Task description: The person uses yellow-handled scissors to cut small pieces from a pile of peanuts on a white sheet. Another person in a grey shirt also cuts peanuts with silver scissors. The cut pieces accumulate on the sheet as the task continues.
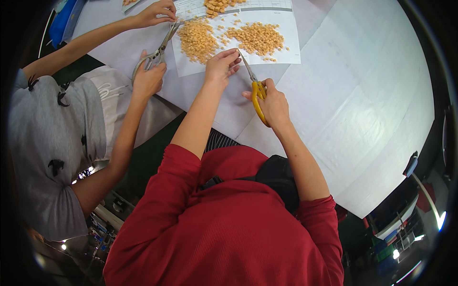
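Observation:
My right hand (pixel 275 104) grips a pair of scissors (pixel 259 102) by its yellow handles. The blades point up and to the left, and their tips reach the fingertips of my left hand (pixel 222 67). Those fingers are pinched together; whatever they hold is too small to make out. Just beyond my hands, white paper (pixel 284 56) bears one pile of tiny tan pieces (pixel 196 42) on the left and another pile of tiny tan pieces (pixel 260 39) on the right. Larger tan chunks (pixel 220 6) lie at the far edge of the view.
At my left a co-worker in grey holds metal shears (pixel 155 58) in one hand, with the other hand (pixel 155 13) by the blade tips. A blue bin (pixel 64 21) stands at the far left. The white-covered table (pixel 362 105) stretches away to my right.

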Demonstrator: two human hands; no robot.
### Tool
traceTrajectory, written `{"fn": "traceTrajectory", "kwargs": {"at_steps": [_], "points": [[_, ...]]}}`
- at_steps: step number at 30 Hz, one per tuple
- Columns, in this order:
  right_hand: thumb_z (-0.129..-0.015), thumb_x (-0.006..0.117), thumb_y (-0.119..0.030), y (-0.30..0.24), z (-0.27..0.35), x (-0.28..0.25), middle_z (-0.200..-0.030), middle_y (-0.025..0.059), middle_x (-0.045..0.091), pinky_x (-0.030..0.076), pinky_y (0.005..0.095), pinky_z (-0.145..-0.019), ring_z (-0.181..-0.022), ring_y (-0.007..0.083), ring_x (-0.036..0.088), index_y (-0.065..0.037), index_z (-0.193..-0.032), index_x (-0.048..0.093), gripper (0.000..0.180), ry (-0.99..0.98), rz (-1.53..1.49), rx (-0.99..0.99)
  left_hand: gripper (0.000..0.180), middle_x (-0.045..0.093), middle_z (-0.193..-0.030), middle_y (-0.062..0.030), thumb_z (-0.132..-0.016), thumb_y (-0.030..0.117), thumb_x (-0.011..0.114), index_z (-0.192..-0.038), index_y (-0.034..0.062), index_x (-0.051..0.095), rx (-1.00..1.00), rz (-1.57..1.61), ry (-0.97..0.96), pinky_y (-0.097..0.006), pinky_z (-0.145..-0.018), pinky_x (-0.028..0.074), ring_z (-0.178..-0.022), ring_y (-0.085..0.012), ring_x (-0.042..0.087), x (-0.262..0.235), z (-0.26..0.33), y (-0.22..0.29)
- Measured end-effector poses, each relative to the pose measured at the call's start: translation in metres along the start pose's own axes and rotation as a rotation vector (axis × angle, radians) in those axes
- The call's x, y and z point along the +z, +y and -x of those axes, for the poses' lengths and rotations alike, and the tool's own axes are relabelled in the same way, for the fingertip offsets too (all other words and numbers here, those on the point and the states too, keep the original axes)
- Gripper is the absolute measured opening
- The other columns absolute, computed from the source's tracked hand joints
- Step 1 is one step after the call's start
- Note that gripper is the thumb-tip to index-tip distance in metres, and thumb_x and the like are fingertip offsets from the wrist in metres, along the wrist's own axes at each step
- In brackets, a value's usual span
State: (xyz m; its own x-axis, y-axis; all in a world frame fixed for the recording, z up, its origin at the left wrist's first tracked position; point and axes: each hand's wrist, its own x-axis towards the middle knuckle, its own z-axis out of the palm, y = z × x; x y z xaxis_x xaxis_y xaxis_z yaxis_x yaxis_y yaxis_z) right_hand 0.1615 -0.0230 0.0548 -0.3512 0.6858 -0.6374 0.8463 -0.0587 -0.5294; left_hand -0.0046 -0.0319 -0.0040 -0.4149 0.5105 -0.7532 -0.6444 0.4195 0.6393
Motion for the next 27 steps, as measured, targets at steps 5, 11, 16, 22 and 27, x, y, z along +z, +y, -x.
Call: {"fn": "traceTrajectory", "kwargs": {"at_steps": [5, 11, 16, 22, 27], "points": [[-0.077, 0.065, -0.063, 0.003, 0.0, -0.004, -0.094, 0.0218, 0.066, 0.051, 0.0462, -0.074, -0.089, 0.0378, 0.065, -0.002, -0.109, 0.051, 0.07, 0.027, -0.025, -0.019, 0.021, 0.067, -0.094, -0.0005, -0.086, 0.009, 0.065, -0.106, 0.0059, 0.067, 0.051, 0.023, -0.066, -0.027, -0.071, 0.051, -0.081, -0.0118, 0.061, -0.008, -0.007, 0.004], [-0.075, 0.066, -0.062, 0.003, 0.001, 0.0, -0.096, 0.021, 0.066, 0.051, 0.0452, -0.074, -0.089, 0.0368, 0.065, -0.002, -0.11, 0.051, 0.071, 0.022, 0.004, -0.061, 0.024, 0.066, -0.094, -0.0033, -0.086, 0.007, 0.065, -0.11, 0.0043, 0.066, 0.158, -0.131, -0.144, -0.024, -0.069, 0.051, -0.081, -0.0115, 0.062, -0.015, -0.01, 0.01], [-0.074, 0.068, -0.062, 0.002, 0.001, -0.002, -0.094, 0.0204, 0.066, 0.051, 0.0453, -0.072, -0.087, 0.0366, 0.065, -0.002, -0.109, 0.051, 0.071, 0.044, 0.014, -0.078, 0.029, 0.066, -0.094, -0.0054, -0.084, 0.005, 0.065, -0.113, 0.0024, 0.064, 0.242, -0.283, -0.183, -0.022, -0.068, 0.051, -0.079, -0.0115, 0.063, -0.016, -0.011, 0.017], [-0.075, 0.07, -0.059, 0.002, -0.001, -0.007, -0.09, 0.0222, 0.067, 0.051, 0.0434, -0.072, -0.085, 0.0376, 0.066, -0.001, -0.111, 0.052, 0.071, 0.054, -0.01, -0.025, 0.03, 0.067, -0.09, -0.0051, -0.083, 0.01, 0.067, -0.112, 0.0038, 0.064, 0.387, -0.475, -0.14, -0.024, -0.068, 0.051, -0.08, -0.0123, 0.064, -0.01, -0.016, 0.018], [-0.075, 0.07, -0.059, 0.012, -0.007, -0.016, -0.085, 0.0203, 0.067, 0.052, 0.0431, -0.069, -0.08, 0.0364, 0.066, -0.001, -0.111, 0.052, 0.07, 0.141, -0.077, 0.052, 0.021, 0.069, -0.088, -0.0063, -0.081, 0.014, 0.069, -0.101, 0.0083, 0.069, 0.804, -0.992, -0.009, -0.029, -0.067, 0.051, -0.078, -0.0167, 0.065, 0.0, -0.026, 0.008]]}}
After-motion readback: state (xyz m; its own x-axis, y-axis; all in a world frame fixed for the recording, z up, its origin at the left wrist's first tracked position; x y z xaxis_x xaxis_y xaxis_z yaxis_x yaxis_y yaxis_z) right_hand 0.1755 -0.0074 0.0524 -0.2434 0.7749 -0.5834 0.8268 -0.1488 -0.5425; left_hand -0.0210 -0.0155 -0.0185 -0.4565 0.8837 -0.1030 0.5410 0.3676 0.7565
